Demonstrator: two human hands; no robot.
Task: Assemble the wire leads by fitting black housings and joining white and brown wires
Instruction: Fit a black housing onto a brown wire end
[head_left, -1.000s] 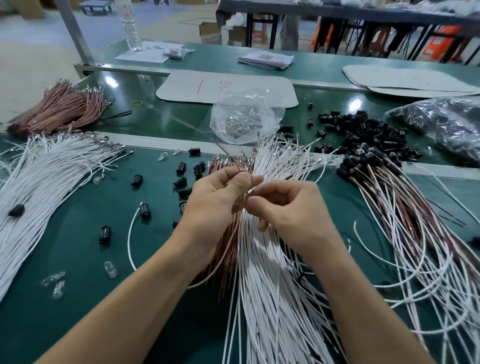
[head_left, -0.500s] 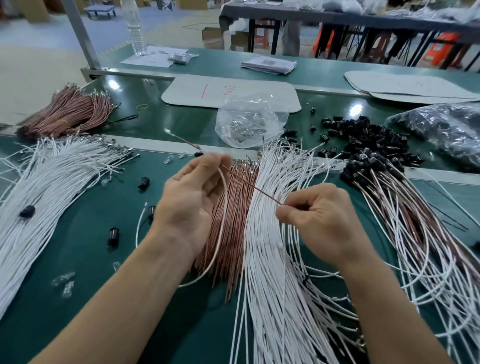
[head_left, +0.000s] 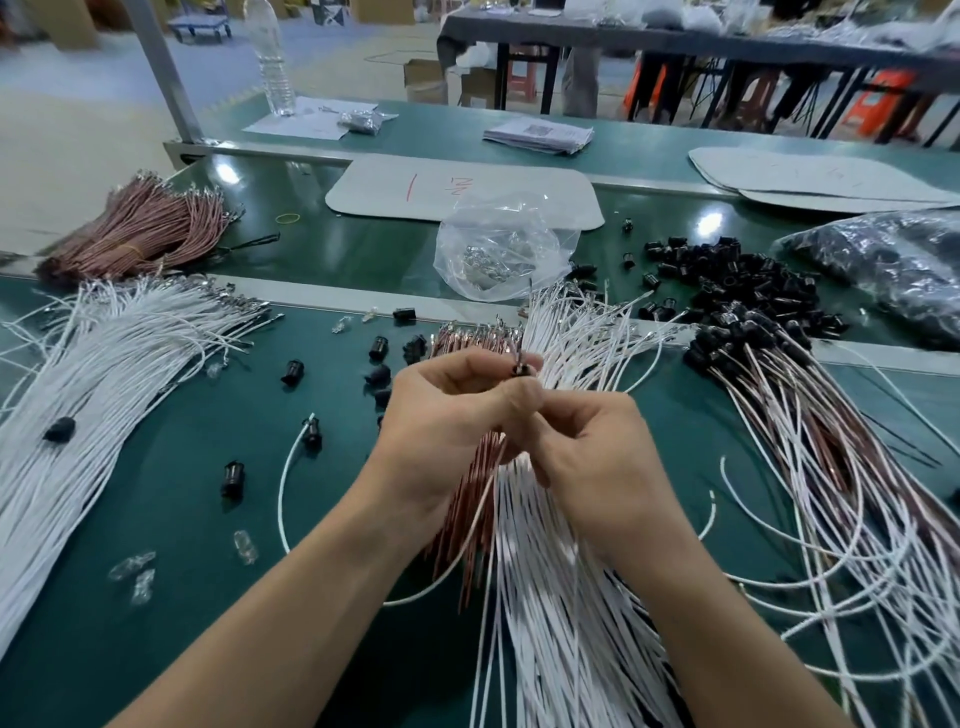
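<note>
Black housing (head_left: 521, 369) sits pinched in the left hand (head_left: 452, 421) grip above the brown wires (head_left: 470, 504) on the green table (head_left: 156, 519); the right hand (head_left: 602, 467) grip, touching the left, is closed on a wire mostly hidden by its fingers

Loose black housings (head_left: 232, 475) dot the open mat (head_left: 171, 519) beside the brown wires (head_left: 462, 540).

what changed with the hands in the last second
The right hand moved left to rejoin the left hand, after drawing a thin brown wire out half a second ago. The left hand's fingertips now pinch a small black plastic housing; what the right hand grips is hidden. The white wire bundle and the heap of loose black housings lie unchanged.
</note>
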